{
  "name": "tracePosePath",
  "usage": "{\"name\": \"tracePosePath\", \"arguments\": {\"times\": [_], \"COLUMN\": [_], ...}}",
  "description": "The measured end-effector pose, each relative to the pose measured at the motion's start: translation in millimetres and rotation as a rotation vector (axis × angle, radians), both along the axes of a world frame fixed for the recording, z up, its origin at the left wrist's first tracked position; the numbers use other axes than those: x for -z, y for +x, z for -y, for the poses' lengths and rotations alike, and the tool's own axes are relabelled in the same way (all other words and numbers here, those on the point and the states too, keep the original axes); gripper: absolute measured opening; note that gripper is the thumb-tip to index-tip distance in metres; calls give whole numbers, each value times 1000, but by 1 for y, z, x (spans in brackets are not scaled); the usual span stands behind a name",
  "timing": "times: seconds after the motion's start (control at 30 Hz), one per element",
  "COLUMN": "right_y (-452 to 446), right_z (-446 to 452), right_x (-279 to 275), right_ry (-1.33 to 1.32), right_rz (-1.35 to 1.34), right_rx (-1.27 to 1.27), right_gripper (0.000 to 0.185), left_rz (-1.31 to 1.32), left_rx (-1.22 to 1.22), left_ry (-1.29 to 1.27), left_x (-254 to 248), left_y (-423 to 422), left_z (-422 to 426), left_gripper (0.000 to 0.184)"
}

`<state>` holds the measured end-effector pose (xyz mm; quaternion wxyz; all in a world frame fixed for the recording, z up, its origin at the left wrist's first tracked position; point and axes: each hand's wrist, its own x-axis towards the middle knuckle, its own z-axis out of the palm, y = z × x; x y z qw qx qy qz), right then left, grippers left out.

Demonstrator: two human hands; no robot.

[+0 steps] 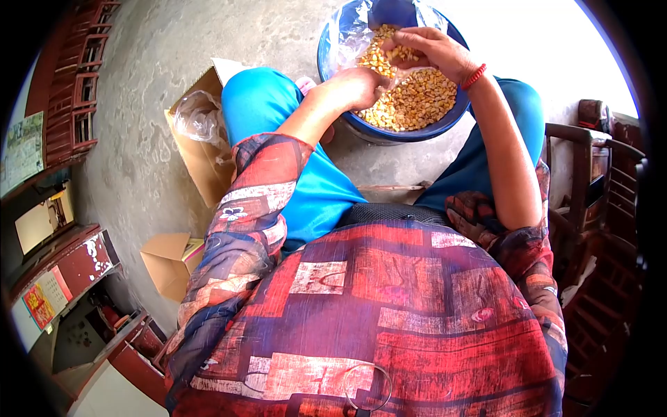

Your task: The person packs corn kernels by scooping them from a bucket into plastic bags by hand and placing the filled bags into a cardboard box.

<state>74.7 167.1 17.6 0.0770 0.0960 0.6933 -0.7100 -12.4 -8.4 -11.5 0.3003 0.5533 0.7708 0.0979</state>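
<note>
Left hand (361,87), right hand (441,54), over corn (420,101), tub (399,135); grips unclear

A grey floor (156,90) is marked with pale blotches. A blue tub (417,130) is supported on it; a large cardboard box (196,172) and a smaller carton (164,270) are positioned left.

Person's left forearm (313,115): bare, stretched ahead of the torso (389,299), angled inward | left hand (356,87): ahead of torso, back upward, fingers (379,82) curled | right forearm (513,146): bare, ahead of torso, slanting inward | right hand (442,54): farther ahead of torso, pointing inward, fingers (411,37) half-bent | hands near each other
</note>
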Motion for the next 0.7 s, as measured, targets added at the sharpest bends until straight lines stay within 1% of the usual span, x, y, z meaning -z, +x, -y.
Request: {"name": "tracePosePath", "arguments": {"times": [0.03,0.1,0.13,0.17,0.23,0.27,0.3,0.37,0.4,0.43,0.47,0.5,0.57,0.6,0.63,0.67,0.7], "right_y": [-1,-4,-5,-5,-4,-3,0,11,12,13,12,12,11,14,13,15,16], "right_z": [-2,-4,-3,-4,-7,-11,-9,-1,3,10,17,24,33,43,50,56,63], "right_x": [0,0,0,-1,-4,6,-3,-31,-31,-22,-13,0,50,54,66,76,72], "right_ry": [-1,15,73,71,232,29,28,46,103,152,253,354,954,967,1023,982,937], "right_rz": [0,-132,-143,-142,-262,-173,-173,-7,68,162,236,311,11,91,59,-47,-151], "right_rx": [0,24,50,50,37,101,101,-261,-384,-432,-485,-537,-659,-620,-619,-514,-408], "right_gripper": [35,36,36,36,36,37,37,29,35,32,30,28,27,30,29,29,30], "left_rz": [-6,4,13,14,28,28,50,72,45,19,32,33,-3,-21,-22,-28,-35], "left_rx": [16,16,16,16,14,14,0,-14,31,77,66,68,72,76,76,74,72], "left_ry": [-55,-64,-72,-73,19,18,7,-5,18,40,-62,-62,70,27,28,26,25], "left_x": [-4,-9,-9,-8,-5,-3,-6,-5,-1,-7,-14,-10,4,6,7,8,8], "left_y": [1,1,2,1,1,1,1,0,-2,-2,-1,-1,-3,-4,-4,-4,-5], "left_z": [-1,-2,-2,-2,-1,0,0,1,2,2,-1,-1,-1,-2,-2,-1,-1], "left_gripper": [29,29,29,29,28,28,28,27,27,27,28,28,31,32,32,32,32]}}
